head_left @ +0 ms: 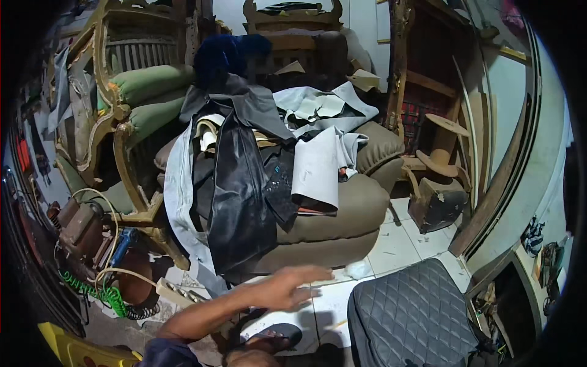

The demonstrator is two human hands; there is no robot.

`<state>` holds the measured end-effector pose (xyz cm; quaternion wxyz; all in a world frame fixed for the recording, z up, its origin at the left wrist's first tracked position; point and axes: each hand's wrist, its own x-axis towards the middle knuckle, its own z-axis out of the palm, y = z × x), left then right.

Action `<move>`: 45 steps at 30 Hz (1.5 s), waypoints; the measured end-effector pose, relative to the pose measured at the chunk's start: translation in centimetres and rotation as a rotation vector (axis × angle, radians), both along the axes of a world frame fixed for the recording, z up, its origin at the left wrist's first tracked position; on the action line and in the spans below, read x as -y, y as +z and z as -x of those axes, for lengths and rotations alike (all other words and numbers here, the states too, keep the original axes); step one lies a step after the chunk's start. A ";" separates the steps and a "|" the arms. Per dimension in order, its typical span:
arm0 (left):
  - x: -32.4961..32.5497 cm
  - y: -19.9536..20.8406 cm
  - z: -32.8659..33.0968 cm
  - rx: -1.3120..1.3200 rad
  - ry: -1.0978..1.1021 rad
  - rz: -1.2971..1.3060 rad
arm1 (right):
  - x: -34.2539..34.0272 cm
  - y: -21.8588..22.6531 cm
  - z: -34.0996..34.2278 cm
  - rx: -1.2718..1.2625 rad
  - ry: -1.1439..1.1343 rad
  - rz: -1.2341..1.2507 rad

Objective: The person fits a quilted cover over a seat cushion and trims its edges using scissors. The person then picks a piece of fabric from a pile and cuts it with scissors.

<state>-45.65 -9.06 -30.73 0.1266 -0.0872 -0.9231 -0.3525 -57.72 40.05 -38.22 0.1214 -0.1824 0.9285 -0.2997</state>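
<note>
- Your left hand (287,286) is reaching out flat over the white tiled floor (400,244), forearm coming in from lower left, fingers spread open and pointing right, gripping nothing.
- Your right hand isn't showing anywhere.
- Nearest thing is the long black glossy leather sheet (238,196), draping off the olive-brown padded armchair (342,220) just above your hand; its long axis is running top to bottom, lower end hanging toward the floor.
- A grey quilted cushion (409,315) is sitting to the right of your hand.

Right hand out of frame; left hand (287,286) perhaps blurred
</note>
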 end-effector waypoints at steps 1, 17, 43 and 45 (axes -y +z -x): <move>2.4 2.6 0.8 -0.171 0.061 0.119 | 1.0 0.4 1.1 -0.072 0.008 0.035; 38.2 9.2 27.1 -0.397 0.702 0.505 | 21.9 18.5 12.1 -0.116 0.335 -0.364; 24.5 10.3 18.8 -0.250 -0.140 0.501 | 71.3 29.4 19.6 -0.495 0.683 0.017; 24.5 11.1 19.0 -0.137 -0.196 0.579 | 73.5 28.3 21.2 -0.632 0.602 0.096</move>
